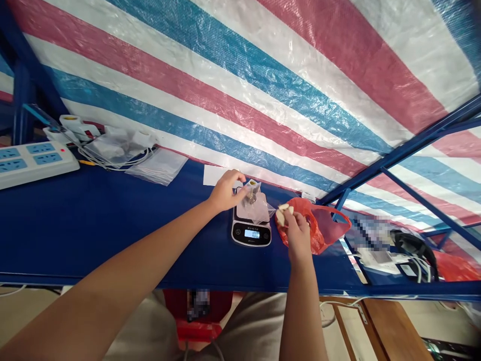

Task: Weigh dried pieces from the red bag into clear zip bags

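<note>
A small digital scale [251,233] with a lit display stands on the blue tabletop. On its pale platform lies a clear plastic bag [259,206] with something small and brownish inside, too small to name. My left hand [224,191] reaches over the scale's far left side, with its thumb and fingers at the bag's edge. Several pale, cream-coloured flat pieces [281,216] are pinched in my right hand [298,231], just right of the scale. Beneath and beside that hand sits an open red plastic bag [317,228]; its contents are mostly hidden.
A white power strip [35,163], cables and bagged white items [112,143] occupy the far left, beside flat clear zip bags [160,165]. White paper [215,175] lies behind the scale. A striped tarp [225,100] slopes overhead. Blue frame bars [406,138] and headphones [417,248] are at right.
</note>
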The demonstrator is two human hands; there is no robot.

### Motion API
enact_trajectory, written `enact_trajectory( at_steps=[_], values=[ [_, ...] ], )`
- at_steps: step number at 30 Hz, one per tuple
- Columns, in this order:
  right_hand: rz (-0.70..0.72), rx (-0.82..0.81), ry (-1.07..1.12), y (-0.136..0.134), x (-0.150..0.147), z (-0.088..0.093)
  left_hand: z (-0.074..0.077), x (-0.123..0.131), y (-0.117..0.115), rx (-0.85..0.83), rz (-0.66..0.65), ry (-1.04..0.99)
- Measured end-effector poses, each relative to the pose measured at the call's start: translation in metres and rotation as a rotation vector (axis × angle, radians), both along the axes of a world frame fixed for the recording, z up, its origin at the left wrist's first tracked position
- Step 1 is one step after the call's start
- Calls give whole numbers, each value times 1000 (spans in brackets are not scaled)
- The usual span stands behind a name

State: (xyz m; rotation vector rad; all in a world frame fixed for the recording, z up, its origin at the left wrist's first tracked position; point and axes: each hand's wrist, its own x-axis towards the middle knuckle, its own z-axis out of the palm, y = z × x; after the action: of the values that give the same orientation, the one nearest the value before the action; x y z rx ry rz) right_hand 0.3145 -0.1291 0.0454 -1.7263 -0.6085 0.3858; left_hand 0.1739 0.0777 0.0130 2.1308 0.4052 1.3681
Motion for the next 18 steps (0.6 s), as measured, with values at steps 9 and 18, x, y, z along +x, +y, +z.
enact_trajectory(
  at_steps=[9,18],
  values=[
    [270,103,456,3,-25,1,11,6,-32,220,-197,308],
    [190,46,305,40,-28,6,7,1,-18,155,-184,308]
  ],
)
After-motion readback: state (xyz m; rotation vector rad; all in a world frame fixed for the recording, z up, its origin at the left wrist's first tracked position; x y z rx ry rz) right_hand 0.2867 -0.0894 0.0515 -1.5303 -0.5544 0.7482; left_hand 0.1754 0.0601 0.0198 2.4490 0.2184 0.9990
